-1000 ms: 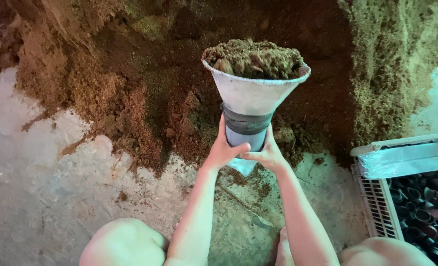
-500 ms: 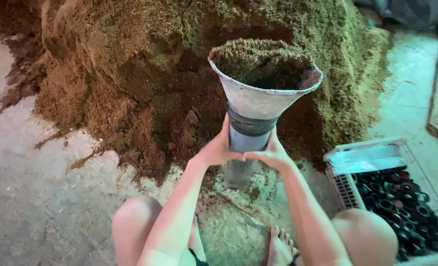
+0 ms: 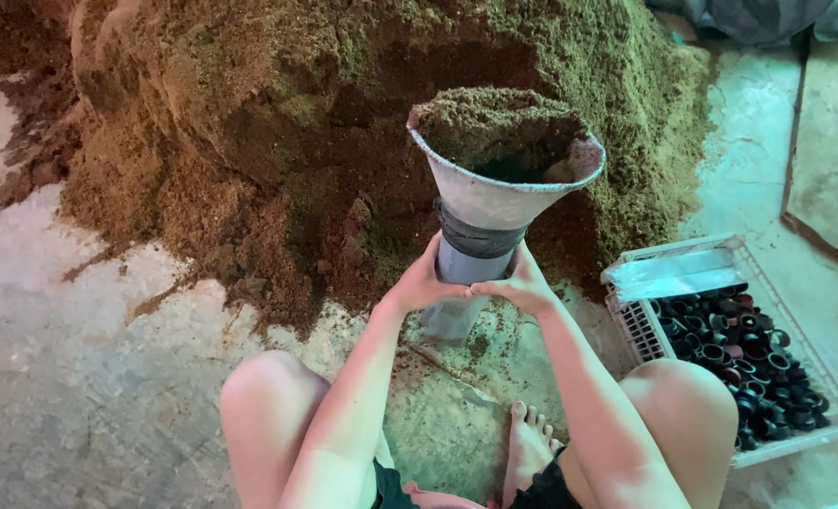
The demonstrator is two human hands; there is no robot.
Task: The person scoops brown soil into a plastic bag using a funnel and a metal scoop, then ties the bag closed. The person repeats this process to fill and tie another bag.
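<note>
A pale metal funnel [image 3: 504, 193] heaped with brown-green crumbly material stands upright in front of me. Its neck is wrapped in a dark band and fits over a clear plastic bag [image 3: 452, 316] that hangs below. My left hand [image 3: 424, 283] grips the neck from the left. From the other side my right hand [image 3: 523, 287] clasps the same neck, fingers meeting the left hand. A hollow shows in the material at the funnel's right side.
A big heap of the same brown-green material [image 3: 296, 141] rises behind the funnel. A white plastic crate [image 3: 683, 273] of several black rings sits at the right. My knees and a bare foot [image 3: 529, 443] are on the concrete floor [image 3: 80, 377].
The view has pulled back and risen, showing my knees and more of the crate. The material in the funnel has sunk, opening a hollow on its right side. Both hands keep their grip.
</note>
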